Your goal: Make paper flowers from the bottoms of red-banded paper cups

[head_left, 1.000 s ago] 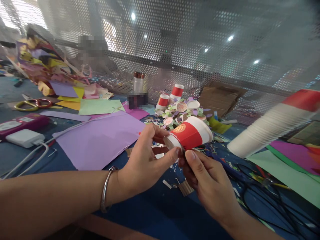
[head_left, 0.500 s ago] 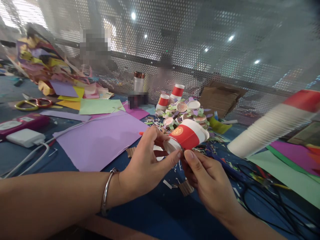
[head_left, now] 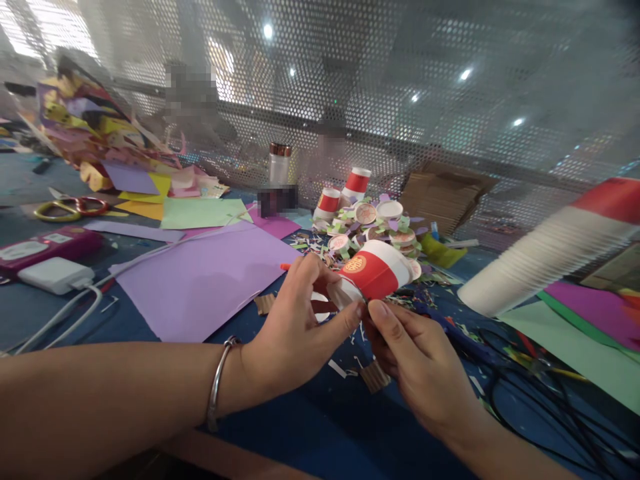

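Observation:
A red and white paper cup point(head_left: 377, 270) with a gold emblem is tilted on its side above the table, its open rim towards my left hand point(head_left: 303, 320). My left hand closes round that rim, thumb below and fingers above, some of them hidden inside or behind the cup. My right hand point(head_left: 417, 360) pinches right at the cup's lower edge, beside my left thumb. A small dark bit shows at its fingertips, too small to name. Behind the cup lies a heap of cut cup bottoms point(head_left: 367, 213) mixed with green and purple paper scraps.
A lilac paper sheet point(head_left: 205, 280) lies left, with scissors point(head_left: 70, 207) and a white charger point(head_left: 56, 275) beyond. At right lean nested white cups point(head_left: 535, 260), near black cables point(head_left: 530, 400). Two red cups point(head_left: 357, 181) stand behind the heap, before a perforated metal screen point(head_left: 380, 80).
The view has shifted very slightly. Both hands and the cup hold nearly the same pose.

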`<state>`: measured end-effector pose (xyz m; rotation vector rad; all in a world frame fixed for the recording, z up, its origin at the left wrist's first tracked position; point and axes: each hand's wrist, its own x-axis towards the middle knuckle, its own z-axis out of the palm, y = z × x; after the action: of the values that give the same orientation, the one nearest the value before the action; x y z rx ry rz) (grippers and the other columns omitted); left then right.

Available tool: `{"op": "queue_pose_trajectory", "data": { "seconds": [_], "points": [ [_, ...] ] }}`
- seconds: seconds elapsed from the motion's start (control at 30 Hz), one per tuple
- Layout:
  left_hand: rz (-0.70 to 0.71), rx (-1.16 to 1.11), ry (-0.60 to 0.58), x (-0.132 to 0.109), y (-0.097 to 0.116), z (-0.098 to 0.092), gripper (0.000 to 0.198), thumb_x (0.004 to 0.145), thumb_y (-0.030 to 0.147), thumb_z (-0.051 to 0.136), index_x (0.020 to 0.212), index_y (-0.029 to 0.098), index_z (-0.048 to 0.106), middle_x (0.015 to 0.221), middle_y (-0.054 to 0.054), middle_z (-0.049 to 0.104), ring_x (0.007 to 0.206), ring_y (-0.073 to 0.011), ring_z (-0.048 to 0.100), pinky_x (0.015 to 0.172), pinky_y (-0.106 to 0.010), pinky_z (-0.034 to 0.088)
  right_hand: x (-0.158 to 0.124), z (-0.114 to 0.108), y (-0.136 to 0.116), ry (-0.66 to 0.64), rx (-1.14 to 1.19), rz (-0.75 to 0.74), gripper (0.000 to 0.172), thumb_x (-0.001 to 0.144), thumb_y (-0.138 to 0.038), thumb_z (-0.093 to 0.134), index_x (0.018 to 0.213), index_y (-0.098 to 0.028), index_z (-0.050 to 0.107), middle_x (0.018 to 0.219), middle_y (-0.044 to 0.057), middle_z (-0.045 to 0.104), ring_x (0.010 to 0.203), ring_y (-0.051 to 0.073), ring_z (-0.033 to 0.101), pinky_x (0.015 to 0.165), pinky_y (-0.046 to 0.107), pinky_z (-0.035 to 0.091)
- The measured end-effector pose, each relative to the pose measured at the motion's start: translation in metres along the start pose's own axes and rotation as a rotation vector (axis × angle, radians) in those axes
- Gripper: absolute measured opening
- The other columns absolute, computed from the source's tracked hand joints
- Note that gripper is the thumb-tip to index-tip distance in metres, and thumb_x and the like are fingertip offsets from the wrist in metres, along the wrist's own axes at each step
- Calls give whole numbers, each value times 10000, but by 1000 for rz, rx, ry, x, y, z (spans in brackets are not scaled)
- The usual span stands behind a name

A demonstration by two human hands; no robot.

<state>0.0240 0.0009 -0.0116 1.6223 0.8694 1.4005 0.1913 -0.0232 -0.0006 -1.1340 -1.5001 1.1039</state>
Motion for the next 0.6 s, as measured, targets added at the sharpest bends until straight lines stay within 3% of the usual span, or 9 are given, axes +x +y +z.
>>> {"op": "queue_pose_trajectory", "data": {
  "seconds": [0.2,0.6],
  "points": [
    [-32,-83,22,4,4,1,315,841,330,723,991,209,474,1004,-89,614,902,-210,640,739,-384,586,-1,-1,1,19,-20,3,488,965,-613,574,723,-189,577,638,-45,350,499,84,271,386,234,203],
    [126,-8,28,0,-4,-1,232,881,271,706,964,224,494,1013,-58,579,914,-197,635,820,-421,613,-3,1,1,39,-17,20,522,960,-632,566,675,-196,532,586,-54,352,505,92,281,402,233,202]
  ]
}}
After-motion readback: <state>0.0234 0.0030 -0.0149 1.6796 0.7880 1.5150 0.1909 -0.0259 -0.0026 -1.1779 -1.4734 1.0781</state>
